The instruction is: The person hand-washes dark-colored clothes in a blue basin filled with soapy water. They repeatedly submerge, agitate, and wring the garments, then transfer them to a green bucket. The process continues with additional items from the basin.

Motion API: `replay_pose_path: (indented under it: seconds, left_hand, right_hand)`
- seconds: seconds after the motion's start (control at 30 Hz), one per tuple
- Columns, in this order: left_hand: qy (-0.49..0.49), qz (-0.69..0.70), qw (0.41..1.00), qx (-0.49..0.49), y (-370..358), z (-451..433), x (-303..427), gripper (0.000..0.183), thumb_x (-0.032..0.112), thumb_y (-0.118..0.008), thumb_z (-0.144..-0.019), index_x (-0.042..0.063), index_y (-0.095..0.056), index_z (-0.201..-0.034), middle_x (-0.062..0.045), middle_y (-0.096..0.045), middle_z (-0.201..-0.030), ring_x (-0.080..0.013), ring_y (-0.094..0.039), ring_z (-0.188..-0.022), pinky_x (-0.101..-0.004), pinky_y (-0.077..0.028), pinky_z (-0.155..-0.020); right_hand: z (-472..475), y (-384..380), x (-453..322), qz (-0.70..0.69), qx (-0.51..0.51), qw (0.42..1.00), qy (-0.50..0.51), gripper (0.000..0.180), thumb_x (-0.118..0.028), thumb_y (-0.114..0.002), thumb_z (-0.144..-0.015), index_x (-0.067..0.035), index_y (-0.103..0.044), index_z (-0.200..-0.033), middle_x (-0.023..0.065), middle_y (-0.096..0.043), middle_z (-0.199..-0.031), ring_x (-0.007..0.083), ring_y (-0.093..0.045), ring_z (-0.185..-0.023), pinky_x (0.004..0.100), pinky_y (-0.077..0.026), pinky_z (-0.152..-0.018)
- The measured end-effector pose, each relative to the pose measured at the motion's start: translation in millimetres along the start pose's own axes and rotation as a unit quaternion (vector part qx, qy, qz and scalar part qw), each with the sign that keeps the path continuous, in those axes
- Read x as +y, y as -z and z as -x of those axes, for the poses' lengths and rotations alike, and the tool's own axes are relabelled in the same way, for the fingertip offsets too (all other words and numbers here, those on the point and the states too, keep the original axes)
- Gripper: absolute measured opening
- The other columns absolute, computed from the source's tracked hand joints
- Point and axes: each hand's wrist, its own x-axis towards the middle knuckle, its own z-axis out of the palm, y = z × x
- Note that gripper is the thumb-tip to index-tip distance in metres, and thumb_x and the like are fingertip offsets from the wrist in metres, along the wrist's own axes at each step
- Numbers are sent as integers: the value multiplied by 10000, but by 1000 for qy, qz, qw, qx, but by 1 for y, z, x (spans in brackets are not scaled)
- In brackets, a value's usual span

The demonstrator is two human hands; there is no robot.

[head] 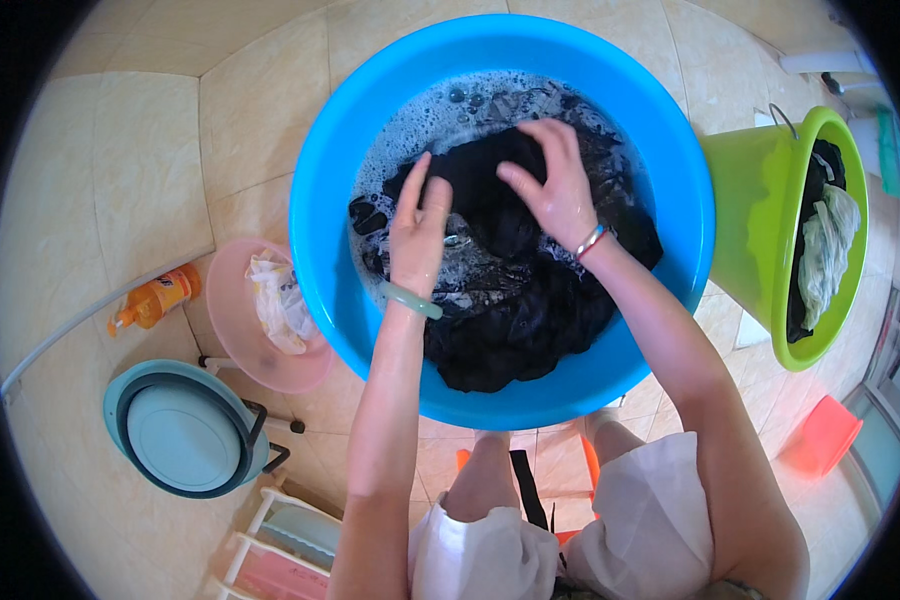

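A large blue plastic tub (319, 225) holds sudsy water (420, 124) and black wet cloth (510, 330). My left hand (420, 225), with a pale green bangle at its wrist, is over the left part of the cloth, thumb and fingers apart. Across from it, my right hand (551, 180), wearing a silver bangle and a red cord, is over the upper part of the cloth with spread fingers. Between the hands lies a raised, bunched part of the black cloth. Whether the fingertips touch it is unclear, and neither hand is closed on anything.
At the right stands a green bucket (746, 217) with dark and pale cloth inside. A pink basin (229, 330) with a plastic bag, an orange pump bottle (157, 296) and light-blue basins (184, 435) are at the left. A red container (821, 435) sits lower right.
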Motion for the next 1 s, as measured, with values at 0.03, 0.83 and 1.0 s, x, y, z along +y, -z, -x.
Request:
replay_pose_path:
  seconds: [0.03, 0.83, 1.0]
  left_hand:
    - [-57, -98, 994, -6, 2, 2, -7, 549, 321, -629, -950, 232, -455, -1463, -142, -582, -1175, -233, -579, -1064, -350, -460, -916]
    - [-77, -604, 780, -145, -29, -51, -33, 847, 651, -601, -832, 136, -402, -1474, -306, -272, -1517, -483, -326, -1372, -547, -302, -1120]
    - [-148, -474, 867, -30, -34, -12, -33, 753, 427, -713, -860, 71, -407, -1449, -264, -317, -1517, -427, -345, -1386, -477, -286, -1148]
  right_hand:
    - [10, 1, -1, 38, -40, 997, 45, 561, -180, -736, -813, -103, -505, -1318, 180, -453, -1327, 389, -500, -1141, 450, -434, -944]
    - [4, -24, 54, 135, -284, 933, -176, 521, -332, -615, -903, -213, -450, -1382, 207, -629, -1091, 406, -631, -969, 489, -506, -831]
    - [8, -5, 31, -21, -99, 987, -129, 516, -54, -694, -787, -128, -570, -1282, 159, -618, -1177, 342, -609, -1095, 400, -491, -934]
